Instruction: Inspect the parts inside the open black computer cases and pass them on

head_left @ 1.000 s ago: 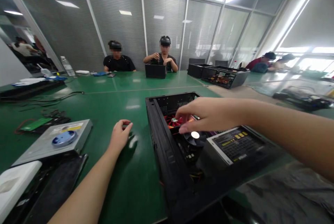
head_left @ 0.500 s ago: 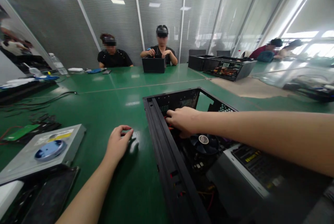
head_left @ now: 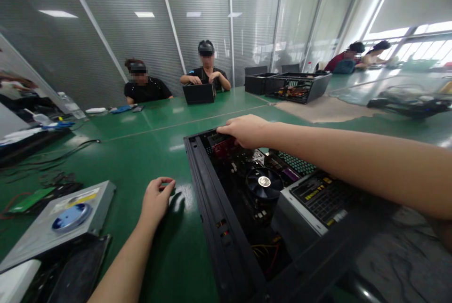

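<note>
A black computer case (head_left: 203, 185) lies in front of me with its upper side uncovered. My right hand (head_left: 249, 131) reaches across it and is closed at its far rim, fingertips partly hidden. Under that hand a dark red board (head_left: 224, 147) shows inside the case. Nearer are a round black cooling fan (head_left: 264, 181) and a grey power supply (head_left: 300, 204) with a black and yellow label. My left hand (head_left: 155, 199) rests on the green table left of the case, apart from it. Its fingers are loosely curled, with a gap between thumb and forefinger and nothing visible in them.
A silver disc drive (head_left: 70, 218) with a round blue dish on it lies left, beside a green circuit board (head_left: 31, 199). Cables (head_left: 60, 152) trail behind. Across the table (head_left: 155, 152) sit co-workers, one handling a black box (head_left: 198, 93). Another opened case (head_left: 300, 87) stands back right.
My right hand has risen from inside the case to its far rim. The case looks tilted differently, its power supply and near frame showing more. My left hand stays about where it was.
</note>
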Available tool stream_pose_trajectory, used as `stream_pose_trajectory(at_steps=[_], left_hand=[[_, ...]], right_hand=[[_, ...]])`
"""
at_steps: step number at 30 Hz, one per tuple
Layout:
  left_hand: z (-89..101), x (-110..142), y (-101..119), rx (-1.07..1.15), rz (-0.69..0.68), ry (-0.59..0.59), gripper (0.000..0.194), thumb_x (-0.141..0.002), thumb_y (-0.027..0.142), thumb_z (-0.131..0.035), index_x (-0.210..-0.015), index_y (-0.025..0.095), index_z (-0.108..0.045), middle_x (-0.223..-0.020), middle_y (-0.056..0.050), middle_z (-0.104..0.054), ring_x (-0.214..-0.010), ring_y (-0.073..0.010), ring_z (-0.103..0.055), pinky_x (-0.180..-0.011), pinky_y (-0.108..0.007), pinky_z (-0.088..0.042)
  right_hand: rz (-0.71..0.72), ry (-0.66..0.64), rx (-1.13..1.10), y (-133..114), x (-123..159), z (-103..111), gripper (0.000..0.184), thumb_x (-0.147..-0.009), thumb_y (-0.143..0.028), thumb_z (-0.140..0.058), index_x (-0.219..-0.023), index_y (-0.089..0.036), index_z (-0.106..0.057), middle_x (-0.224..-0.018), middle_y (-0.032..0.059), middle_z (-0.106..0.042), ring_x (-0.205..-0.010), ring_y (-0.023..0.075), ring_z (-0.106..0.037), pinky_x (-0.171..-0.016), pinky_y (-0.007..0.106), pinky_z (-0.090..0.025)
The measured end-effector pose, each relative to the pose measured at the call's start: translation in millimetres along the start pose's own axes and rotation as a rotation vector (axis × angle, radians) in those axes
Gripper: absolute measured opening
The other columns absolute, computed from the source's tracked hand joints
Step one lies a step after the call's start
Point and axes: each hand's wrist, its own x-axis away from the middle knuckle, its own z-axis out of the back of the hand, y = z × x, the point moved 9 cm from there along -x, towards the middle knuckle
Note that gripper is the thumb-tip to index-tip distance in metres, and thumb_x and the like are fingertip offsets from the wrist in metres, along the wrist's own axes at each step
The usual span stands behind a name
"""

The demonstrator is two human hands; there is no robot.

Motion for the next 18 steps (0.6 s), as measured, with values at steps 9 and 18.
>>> stream_pose_trajectory(at_steps=[9,18], left_hand=[[-3.8,-1.5,0.4,-0.012,-0.030,-0.032,0.040,-0.081,0.055,-0.057,-0.096,0.019,-0.067,-0.103,-0.008,-0.066,-0.093,-0.0264,-0.065,-0.086,-0.041,-0.049],[6.7,3.3,7.3,0.031,-0.063,0.019,0.037,-0.079,0.053,-0.058,-0.089,0.018,-0.068,-0.096,-0.007,-0.066,-0.086,-0.0240,-0.064,-0.082,-0.038,-0.049]], right_hand=[[-0.029,0.068,0.122,12.8,-10.1,-7.9,0.023,-0.083,-0.012,-0.060,-0.103,-0.014,-0.072,-0.114,0.0151,-0.061,-0.108,0.0286,-0.055,-0.088,0.038,-0.042],[-0.007,0.178,-0.146,16.3,48.2,61.0,0.035,-0.087,-0.043,-0.066,-0.111,-0.018,-0.072,-0.118,0.0108,-0.064,-0.105,0.0255,-0.061,-0.092,0.040,-0.046]])
